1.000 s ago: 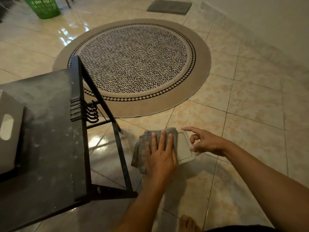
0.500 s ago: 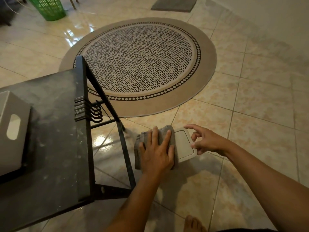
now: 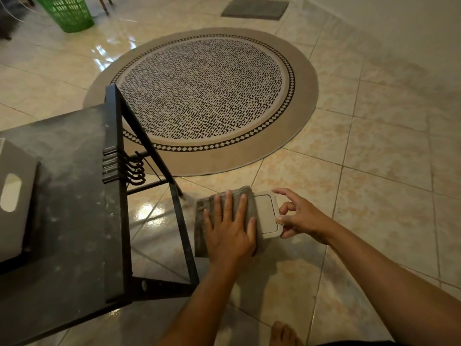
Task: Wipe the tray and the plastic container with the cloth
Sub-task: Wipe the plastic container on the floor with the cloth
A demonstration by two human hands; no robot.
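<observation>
Head view, looking down at a tiled floor [image 3: 386, 151]. Low and centre, a small pale tray [image 3: 267, 216] lying flat on the tiles, its left part covered by a folded grey cloth [image 3: 202, 221]. Left hand [image 3: 230, 232] pressed palm-down on the cloth, fingers spread flat and apart, not curled round anything. Right hand [image 3: 300, 216] at the tray's right edge, thumb and a fingertip touching the near right corner, forefinger stretched over the far right corner, other fingers loosely bent; more a light steadying touch than a closed grip. Both forearms reaching in from the near right. To the left, a black table [image 3: 62, 196] with a dusty top, metal legs slanting down to the floor just beside the cloth, a row of dark hooks [image 3: 132, 168] hanging off its right edge. On the tabletop at far left, a grey plastic container [image 3: 15, 196] with an oval handle slot, cut off by the frame edge, well apart from the tray. Beyond the hands, a round rug [image 3: 204, 96] with a black-and-white dashed centre and beige border. Far left, a green basket [image 3: 67, 11]; far centre, a dark mat [image 3: 254, 8] near the wall. At the near edge, a bare foot [image 3: 284, 333] on the tiles.
</observation>
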